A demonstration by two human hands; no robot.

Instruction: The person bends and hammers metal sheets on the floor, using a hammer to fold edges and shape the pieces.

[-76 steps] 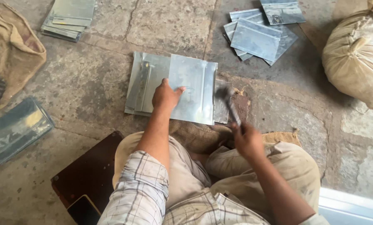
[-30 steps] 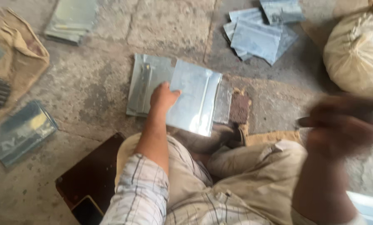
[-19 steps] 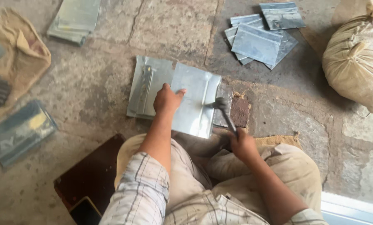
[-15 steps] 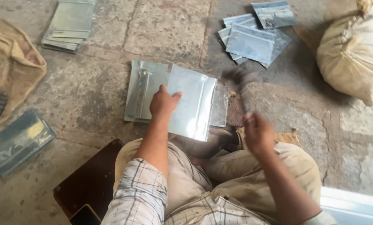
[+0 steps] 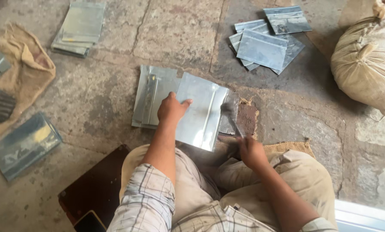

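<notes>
Left hand (image 5: pixel 171 109): I see it pressed flat, fingers spread, on the metal sheet (image 5: pixel 203 112), gripping nothing.
Right hand (image 5: pixel 251 151): fingers closed around the hammer (image 5: pixel 232 116) handle; the head sits blurred at the sheet's right edge.
Sheet: on the stone floor (image 5: pixel 175 38) before my knees, overlapping a second sheet (image 5: pixel 151 95) to its left.
Around: sheet stacks (image 5: pixel 267 38) ahead, a sack (image 5: pixel 366 60) at right.

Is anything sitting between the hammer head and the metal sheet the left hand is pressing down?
Nothing visible. The left hand presses the bent shiny metal sheet near its left side, clear of the right edge where the blurred hammer, held by the right hand, meets it.
</notes>
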